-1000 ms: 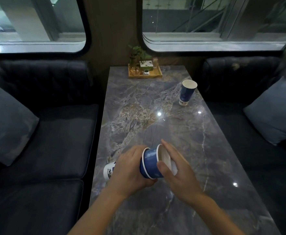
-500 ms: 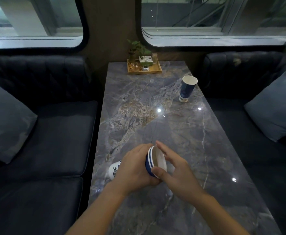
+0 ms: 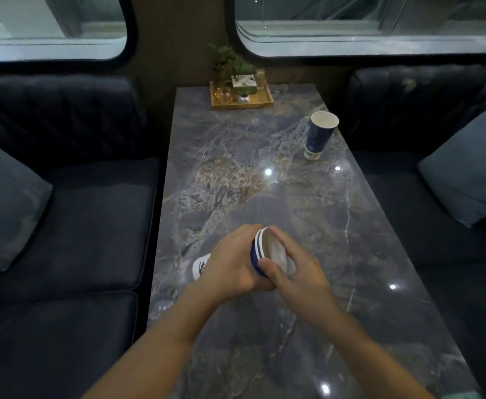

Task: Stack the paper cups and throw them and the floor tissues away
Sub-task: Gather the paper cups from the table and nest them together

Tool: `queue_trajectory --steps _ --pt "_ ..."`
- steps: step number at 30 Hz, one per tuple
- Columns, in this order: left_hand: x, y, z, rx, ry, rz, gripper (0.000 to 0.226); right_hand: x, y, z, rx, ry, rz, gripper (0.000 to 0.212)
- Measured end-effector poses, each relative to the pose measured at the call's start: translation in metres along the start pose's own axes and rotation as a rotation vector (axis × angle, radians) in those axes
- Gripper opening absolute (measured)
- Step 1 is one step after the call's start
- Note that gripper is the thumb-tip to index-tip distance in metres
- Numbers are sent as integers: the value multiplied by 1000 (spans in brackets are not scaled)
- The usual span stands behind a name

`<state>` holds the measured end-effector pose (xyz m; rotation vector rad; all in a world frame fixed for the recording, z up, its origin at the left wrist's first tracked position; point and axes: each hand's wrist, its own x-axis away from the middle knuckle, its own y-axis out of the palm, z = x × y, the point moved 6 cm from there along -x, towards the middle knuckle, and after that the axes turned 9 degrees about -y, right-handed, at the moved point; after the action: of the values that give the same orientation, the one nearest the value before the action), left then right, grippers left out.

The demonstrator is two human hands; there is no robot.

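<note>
Two blue paper cups, nested one inside the other, form a stack held sideways above the grey marble table. Its white base sticks out to the left, and two white rims sit close together on the right. My left hand wraps around the stack's body. My right hand holds the rim end, thumb below and fingers over the open mouth. A third blue paper cup stands upright near the table's far right edge. No floor or tissues are in view.
A wooden tray with a small plant, a box and glassware sits at the table's far end under the windows. Dark sofas flank the table, each with a grey cushion: left cushion, right cushion.
My right hand has pushed the inner cup further into the outer one; a wide blue band showed between the rims, now they almost meet. The view dipped slightly.
</note>
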<state>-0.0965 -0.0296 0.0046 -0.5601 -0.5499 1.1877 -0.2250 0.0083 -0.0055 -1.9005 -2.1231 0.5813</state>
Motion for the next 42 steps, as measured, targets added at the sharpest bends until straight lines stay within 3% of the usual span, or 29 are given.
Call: queue_trajectory --steps 11,16,21,24,31,38,42 --pt "-52 7 -5 9 62 37 64 -45 -16 32 34 56 -30 77" --pt "-76 13 -23 81 53 52 62 -65 -22 40 116 -7 -53 54" --pt "-104 15 -45 100 54 88 72 -84 -27 65 143 0 -111 52" --pt "-123 15 -59 93 79 112 80 -97 -37 88 225 42 -89 56" --pt "-162 14 -83 81 155 219 78 -155 -86 130 330 98 77 42" --pt "-185 22 -118 364 -34 271 89 -225 -125 136 534 3 132 38" --pt "-191 27 -124 485 -49 287 88 -260 -130 138 615 -42 103 43"
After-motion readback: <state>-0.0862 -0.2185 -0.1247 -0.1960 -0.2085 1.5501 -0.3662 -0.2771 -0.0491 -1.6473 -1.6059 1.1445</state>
